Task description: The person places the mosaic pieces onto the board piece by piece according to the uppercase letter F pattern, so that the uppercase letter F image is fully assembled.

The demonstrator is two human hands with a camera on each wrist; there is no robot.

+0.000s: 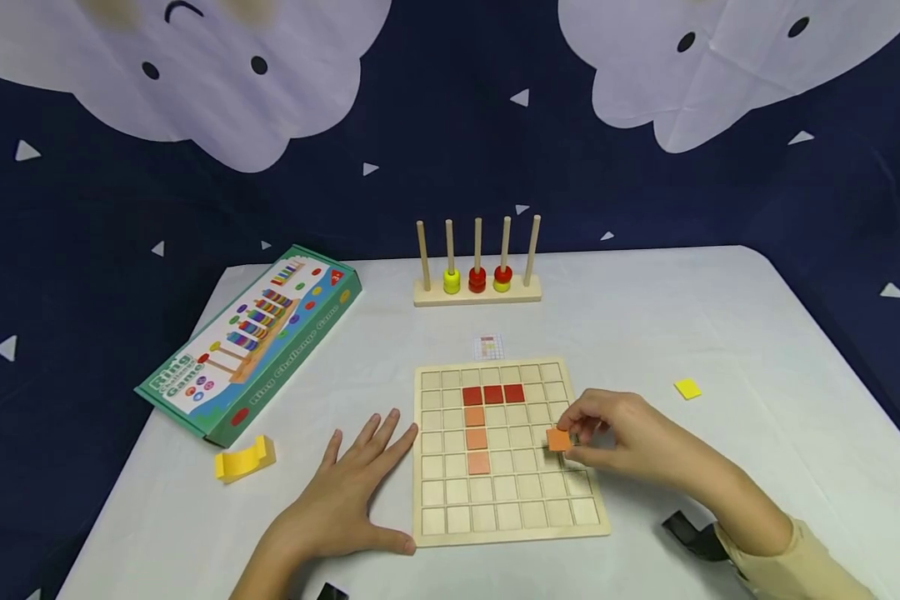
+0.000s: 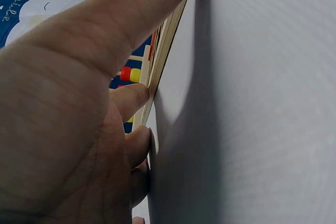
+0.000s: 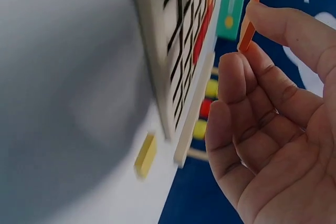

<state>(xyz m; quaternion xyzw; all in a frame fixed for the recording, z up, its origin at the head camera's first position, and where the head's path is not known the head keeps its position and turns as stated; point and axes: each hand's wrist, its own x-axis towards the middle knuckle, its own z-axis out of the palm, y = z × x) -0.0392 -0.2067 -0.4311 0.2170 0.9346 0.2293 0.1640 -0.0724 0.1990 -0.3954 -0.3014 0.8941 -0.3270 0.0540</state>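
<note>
A wooden grid board lies flat on the table. Three red tiles fill a row near its top, and three orange tiles run down from the leftmost red one. My right hand pinches another orange tile between thumb and finger above the board's right side; the same tile shows edge-on in the right wrist view. My left hand lies spread with straight fingers, thumb and index fingertip at the board's left edge.
A small pattern card lies behind the board. Farther back stands a peg rack with yellow and red rings. At left are a green game box and a yellow curved block. A yellow tile lies at right.
</note>
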